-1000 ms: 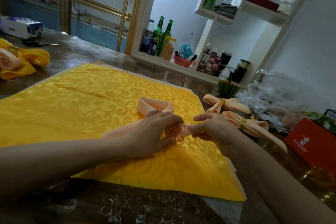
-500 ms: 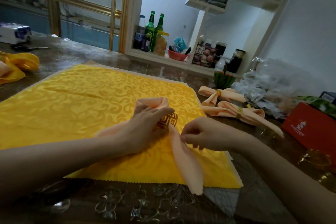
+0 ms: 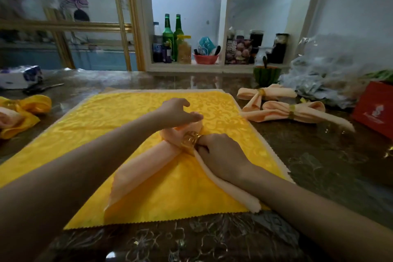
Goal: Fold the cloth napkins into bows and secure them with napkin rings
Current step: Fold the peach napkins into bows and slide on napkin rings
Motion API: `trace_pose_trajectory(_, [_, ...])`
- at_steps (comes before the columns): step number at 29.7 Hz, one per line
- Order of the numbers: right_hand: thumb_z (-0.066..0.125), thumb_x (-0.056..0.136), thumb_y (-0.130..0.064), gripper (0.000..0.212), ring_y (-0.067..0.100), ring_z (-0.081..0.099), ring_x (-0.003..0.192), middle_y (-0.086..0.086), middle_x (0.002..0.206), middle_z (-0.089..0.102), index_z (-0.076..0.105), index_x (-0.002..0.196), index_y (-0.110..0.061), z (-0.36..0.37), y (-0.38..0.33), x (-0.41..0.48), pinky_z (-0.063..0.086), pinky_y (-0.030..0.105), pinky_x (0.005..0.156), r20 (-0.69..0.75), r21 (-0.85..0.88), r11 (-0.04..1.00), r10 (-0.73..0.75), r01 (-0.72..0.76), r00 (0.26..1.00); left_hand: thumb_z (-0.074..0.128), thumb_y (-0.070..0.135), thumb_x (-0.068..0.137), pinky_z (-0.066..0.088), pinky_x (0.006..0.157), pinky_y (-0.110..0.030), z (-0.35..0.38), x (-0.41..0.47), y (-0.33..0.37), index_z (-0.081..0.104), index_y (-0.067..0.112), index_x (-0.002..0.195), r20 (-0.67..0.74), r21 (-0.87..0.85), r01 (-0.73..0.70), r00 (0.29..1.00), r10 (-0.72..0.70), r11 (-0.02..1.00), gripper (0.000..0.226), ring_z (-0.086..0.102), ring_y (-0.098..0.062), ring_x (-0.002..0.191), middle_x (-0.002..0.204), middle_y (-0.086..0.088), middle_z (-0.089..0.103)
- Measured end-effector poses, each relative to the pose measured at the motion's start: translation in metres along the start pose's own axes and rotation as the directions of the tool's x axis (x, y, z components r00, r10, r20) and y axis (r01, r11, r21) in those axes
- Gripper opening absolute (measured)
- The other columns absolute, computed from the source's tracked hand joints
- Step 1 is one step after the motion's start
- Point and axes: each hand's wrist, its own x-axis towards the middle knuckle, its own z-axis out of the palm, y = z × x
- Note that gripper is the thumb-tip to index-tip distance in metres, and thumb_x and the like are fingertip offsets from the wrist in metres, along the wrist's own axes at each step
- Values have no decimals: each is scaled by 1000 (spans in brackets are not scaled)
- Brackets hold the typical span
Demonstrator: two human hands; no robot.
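Right hand (image 3: 221, 155) pinches napkin (image 3: 144, 161) at ring (image 3: 190, 139), left hand (image 3: 177, 112) flat on its far end; a hard tug could undo it.

A peach cloth napkin (image 3: 146, 161) lies on a yellow patterned cloth (image 3: 102, 125) spread over the dark marbled worktop (image 3: 319, 166), with its two tails splayed toward the person. A gold openwork napkin ring (image 3: 190, 139) cinches its middle. The left hand (image 3: 177, 112) rests with straight fingers on the loop beyond the ring. The right hand (image 3: 222, 155) pinches the napkin just beside the ring. Two finished peach bows (image 3: 274, 110) lie right of the cloth.
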Motion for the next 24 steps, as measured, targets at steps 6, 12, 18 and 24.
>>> trace_pose_trajectory(6, [43,95,-21,24,29,58,94,9,102,66,65,97,-14,1,6,5,38,36,68,32,37,999,-8,7,999,63,35,83,41,72,-30,29,27,-3,62,7,101,1,131,-18,1000,17,991,33,53,-21,87,101,-9,61])
trace_pose_trajectory(12, [45,96,-19,33,17,52,66,0,70,58,56,66,-23,1,15,12,34,31,57,-84,310,941,167,-134,982,56,20,92,45,69,-23,3,-3,-8,66,11,104,-19,-21,-154,988,154,988,18,56,-14,88,93,1,60])
trace_pose_trajectory(18, [46,97,-15,37,10,45,63,-4,63,50,51,60,-20,-2,12,22,34,27,57,100,368,915,135,-163,986,63,15,86,48,69,-20,-3,-42,-17,66,21,79,-2,51,-259,966,259,965,9,56,2,71,76,11,63])
trace_pose_trajectory(24, [53,95,-15,24,5,47,63,9,78,59,68,99,3,-22,19,20,36,13,53,299,487,849,59,-205,953,68,12,78,40,58,-14,-1,-59,-16,63,24,78,-58,67,-256,964,260,964,13,55,-3,67,72,9,63])
